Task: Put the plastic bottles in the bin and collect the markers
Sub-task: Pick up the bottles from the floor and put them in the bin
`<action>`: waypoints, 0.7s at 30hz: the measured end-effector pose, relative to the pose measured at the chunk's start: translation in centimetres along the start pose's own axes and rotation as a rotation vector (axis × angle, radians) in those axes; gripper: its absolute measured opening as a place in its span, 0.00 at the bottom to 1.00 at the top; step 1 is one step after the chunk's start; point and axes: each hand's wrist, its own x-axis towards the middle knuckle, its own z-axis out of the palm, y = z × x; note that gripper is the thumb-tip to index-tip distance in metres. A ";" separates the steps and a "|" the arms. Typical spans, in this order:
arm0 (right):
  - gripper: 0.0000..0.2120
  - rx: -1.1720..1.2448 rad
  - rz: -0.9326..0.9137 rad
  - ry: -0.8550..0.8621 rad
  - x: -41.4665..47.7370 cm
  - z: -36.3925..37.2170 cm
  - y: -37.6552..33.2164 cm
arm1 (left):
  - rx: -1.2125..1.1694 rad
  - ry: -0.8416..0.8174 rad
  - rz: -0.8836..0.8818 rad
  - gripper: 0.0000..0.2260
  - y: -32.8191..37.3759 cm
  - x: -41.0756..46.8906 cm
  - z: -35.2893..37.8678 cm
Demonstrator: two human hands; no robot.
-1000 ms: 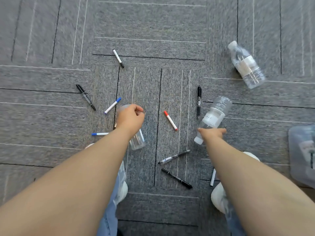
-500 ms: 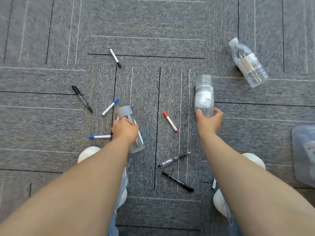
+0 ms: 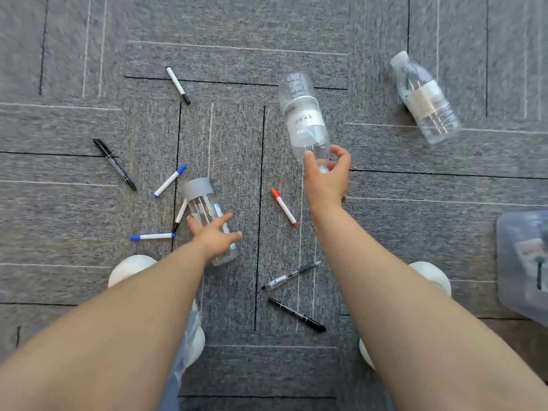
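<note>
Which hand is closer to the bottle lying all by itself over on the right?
The right hand. It holds a second bottle, left of the lone bottle; the left hand is far off, at the grey-lidded bottle.

Head view, single camera, wide-angle, worn on the person's head. It faces forward and steeply down onto grey carpet tiles [image 3: 89,203]. Both forearms enter from the bottom edge and run up-frame. The right hand [image 3: 326,180] pinches the neck end of a clear labelled bottle [image 3: 305,120] near frame centre. The left hand [image 3: 215,237] is lower and left of that grip, fingers spread over a grey-lidded bottle [image 3: 204,209] on the floor, so the floor is within arm's reach. White shoes [image 3: 130,268] show below the grip, on either side. Right of the grip, the frame edge cuts a translucent bin [image 3: 525,262]. Carpet at the frame edges is blurred.
</note>
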 end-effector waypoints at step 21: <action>0.19 0.074 0.140 0.022 -5.1 -20.6 -9.5 | -0.297 0.271 0.426 0.38 16.2 -16.8 2.7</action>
